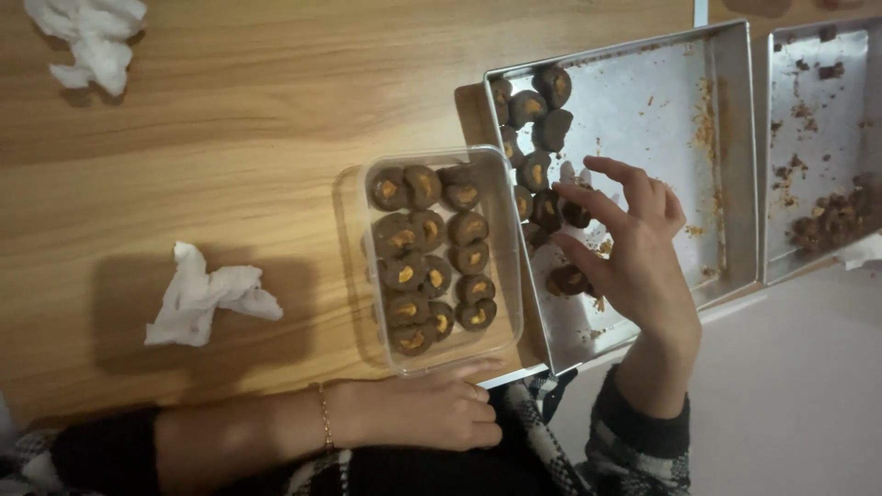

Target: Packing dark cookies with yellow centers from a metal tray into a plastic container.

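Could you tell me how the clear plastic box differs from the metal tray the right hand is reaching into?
The clear plastic box is small, see-through and packed with cookies in neat rows; the metal tray is larger, opaque, crumb-strewn and mostly bare, with cookies only along its left side. The left hand rests by the box; the right hand hovers over the tray. Both are rectangular.

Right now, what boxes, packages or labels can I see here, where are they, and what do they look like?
Clear plastic box: on the wooden table, middle, rectangular, full of dark round cookies with orange centres.
Metal baking tray: right of the box, square, silvery, crumb-strewn.
Second metal tray: far right, silvery.
No labels, signs or screens visible.
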